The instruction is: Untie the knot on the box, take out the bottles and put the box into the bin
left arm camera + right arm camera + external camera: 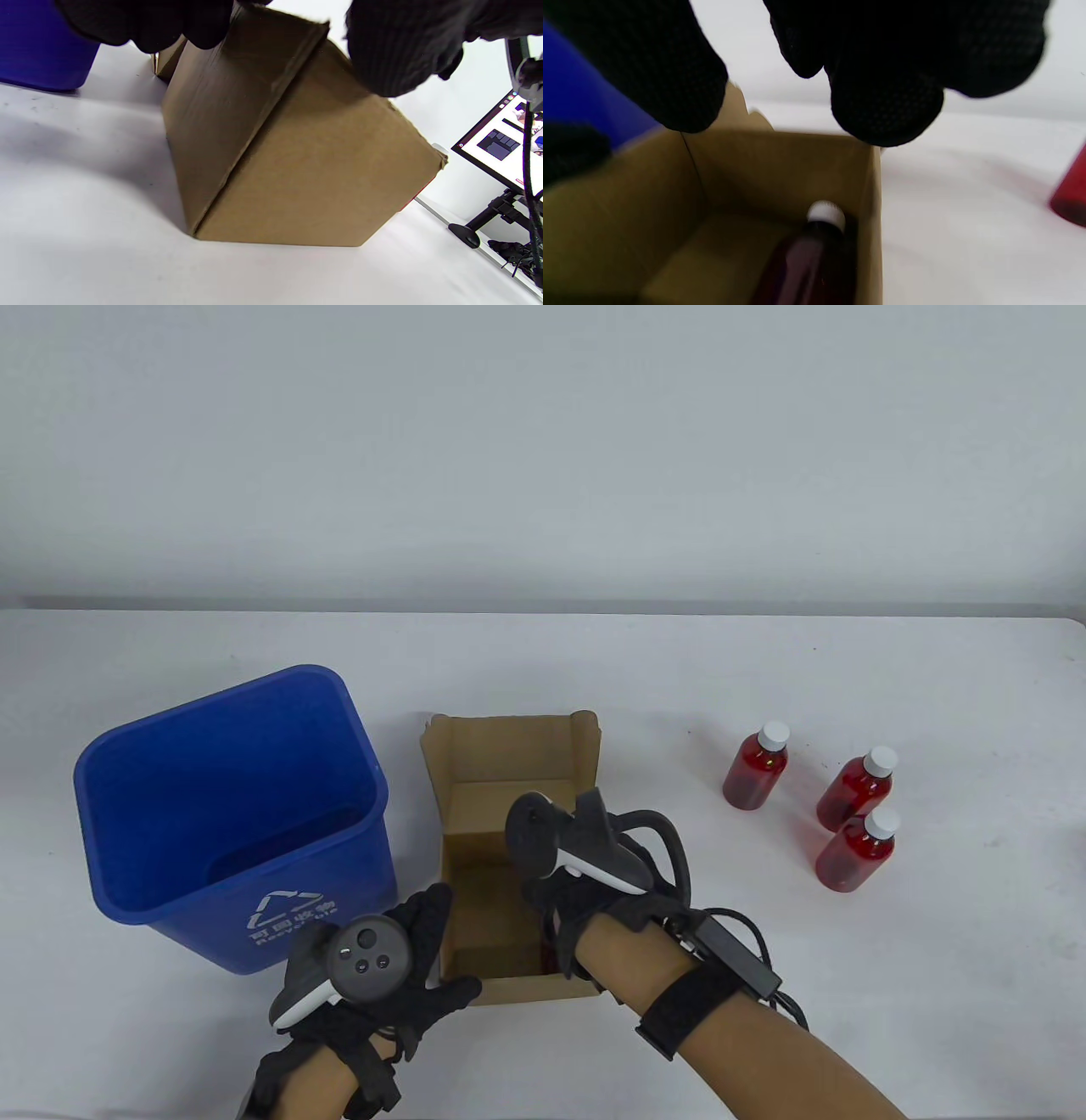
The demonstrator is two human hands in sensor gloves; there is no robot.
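Right hand (pixel 585 891) of mine hangs over the open cardboard box (pixel 509 755), fingers pointing down into it; from the table view I see the tracker (pixel 564 840) on its back and little of the fingers themselves. In the right wrist view the gloved fingertips (pixel 886 110) are spread loosely above the box's inside and hold nothing; they are not touching the bottle in the box (pixel 810 258), which lies there with its white cap toward the far wall, close against the right-hand wall.

My left hand (pixel 399 976) is at the box's near left corner. Its fingers reach over the left wall's top edge and the thumb lies along the near wall, so I read it as gripping that corner. The left wrist view agrees: fingers (pixel 144 25) on the top edge to one side, the thumb (pixel 398 55) on the other side of the corner.

The box stands on the white table (pixel 594 661) with its flaps up, just beside the blue bin (pixel 170 814) to its left. The bin stands upright, a white recycling mark on its near face. I cannot see any string on the box.

Three red bottles (pixel 853 793) with white caps stand well apart from the box on the right, close together in a small cluster.
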